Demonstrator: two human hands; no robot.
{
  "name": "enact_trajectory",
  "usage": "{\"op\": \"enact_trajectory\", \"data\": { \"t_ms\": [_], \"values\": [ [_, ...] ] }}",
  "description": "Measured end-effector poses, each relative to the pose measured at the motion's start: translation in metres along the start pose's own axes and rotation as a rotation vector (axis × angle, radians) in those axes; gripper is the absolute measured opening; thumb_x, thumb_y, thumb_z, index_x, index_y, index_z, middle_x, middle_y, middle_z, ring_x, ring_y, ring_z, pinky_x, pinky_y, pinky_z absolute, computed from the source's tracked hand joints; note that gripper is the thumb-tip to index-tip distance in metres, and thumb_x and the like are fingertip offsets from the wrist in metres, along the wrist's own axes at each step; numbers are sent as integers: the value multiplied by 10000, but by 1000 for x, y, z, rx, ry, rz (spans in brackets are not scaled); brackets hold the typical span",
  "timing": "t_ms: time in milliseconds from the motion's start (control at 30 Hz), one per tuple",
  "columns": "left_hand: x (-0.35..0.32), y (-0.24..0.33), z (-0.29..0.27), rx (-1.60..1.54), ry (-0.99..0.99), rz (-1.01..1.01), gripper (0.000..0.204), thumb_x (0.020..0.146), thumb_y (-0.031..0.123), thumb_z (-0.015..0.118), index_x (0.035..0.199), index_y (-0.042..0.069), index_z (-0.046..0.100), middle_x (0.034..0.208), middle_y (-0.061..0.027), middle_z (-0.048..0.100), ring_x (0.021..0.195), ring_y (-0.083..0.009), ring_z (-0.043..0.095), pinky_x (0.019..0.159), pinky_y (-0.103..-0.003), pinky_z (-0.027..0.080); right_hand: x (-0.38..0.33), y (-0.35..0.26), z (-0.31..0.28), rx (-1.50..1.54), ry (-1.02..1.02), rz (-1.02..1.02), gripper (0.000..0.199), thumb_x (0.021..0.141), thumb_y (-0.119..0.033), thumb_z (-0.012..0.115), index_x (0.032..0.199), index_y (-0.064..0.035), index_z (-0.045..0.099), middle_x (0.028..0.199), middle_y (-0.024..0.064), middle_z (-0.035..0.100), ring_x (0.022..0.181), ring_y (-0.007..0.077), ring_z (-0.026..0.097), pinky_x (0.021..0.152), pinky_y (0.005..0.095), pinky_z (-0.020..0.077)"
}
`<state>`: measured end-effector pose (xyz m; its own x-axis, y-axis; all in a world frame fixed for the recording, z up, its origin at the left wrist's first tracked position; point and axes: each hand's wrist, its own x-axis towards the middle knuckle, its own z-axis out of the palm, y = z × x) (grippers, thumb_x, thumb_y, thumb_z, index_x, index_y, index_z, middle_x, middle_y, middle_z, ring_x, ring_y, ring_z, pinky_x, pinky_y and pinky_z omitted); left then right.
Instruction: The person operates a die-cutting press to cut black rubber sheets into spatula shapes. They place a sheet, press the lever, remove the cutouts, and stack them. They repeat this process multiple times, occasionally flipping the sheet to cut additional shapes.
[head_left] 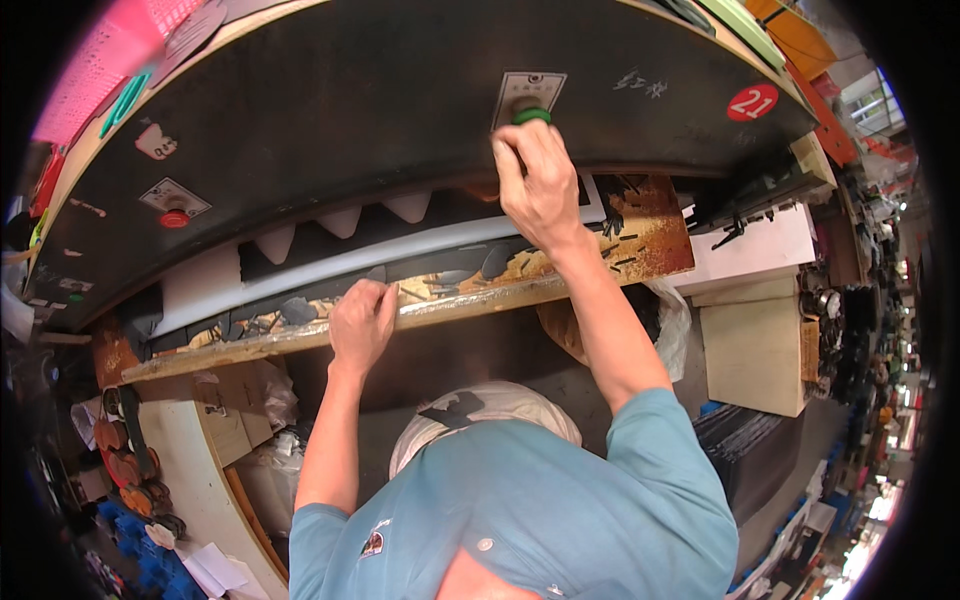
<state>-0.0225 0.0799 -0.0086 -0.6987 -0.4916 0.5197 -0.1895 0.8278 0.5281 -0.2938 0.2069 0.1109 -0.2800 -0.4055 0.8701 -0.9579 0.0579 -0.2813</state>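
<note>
My right hand (540,185) reaches up to a green push button (531,115) on the dark machine front (350,90), its fingers curled against the button. A pale label plate (536,84) surrounds that button. My left hand (362,318) rests at the wooden front edge (460,303) of the work bed, fingers curled closed. Whether it grips anything is hidden. A small dark piece (376,273) shows just beyond its fingers. Dark cut scraps (298,310) lie along the bed. Behind them runs a white sheet (300,260) with pointed tabs (341,221), partly under the machine front.
A red button (174,218) sits on the machine's left. To the right are a white board (755,250) and a pale box (752,340). Dark stacked sheets (745,450) stand lower right. Pink baskets (95,75) are at upper left, a pale cabinet (190,470) at lower left.
</note>
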Motion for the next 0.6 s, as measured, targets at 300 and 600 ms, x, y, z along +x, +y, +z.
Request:
{"op": "enact_trajectory", "data": {
  "t_ms": [300,600],
  "values": [
    [1,9,2,4,63,-48,250,976,194,798,818,26,703,804,-141,699,705,-364,691,634,-444,534,-158,-15,-20,-90,-205,337,75,970,-61,723,1027,-40,766,821,120,710,685,302,707,642,390,556],
    [1,6,1,22,17,-43,297,955,252,810,785,33,702,786,-140,700,742,-364,696,652,-461,548,-153,-18,-19,-89,-203,411,121,979,-117,672,1005,-48,768,906,157,760,789,399,737,704,479,580]
  ]
}}
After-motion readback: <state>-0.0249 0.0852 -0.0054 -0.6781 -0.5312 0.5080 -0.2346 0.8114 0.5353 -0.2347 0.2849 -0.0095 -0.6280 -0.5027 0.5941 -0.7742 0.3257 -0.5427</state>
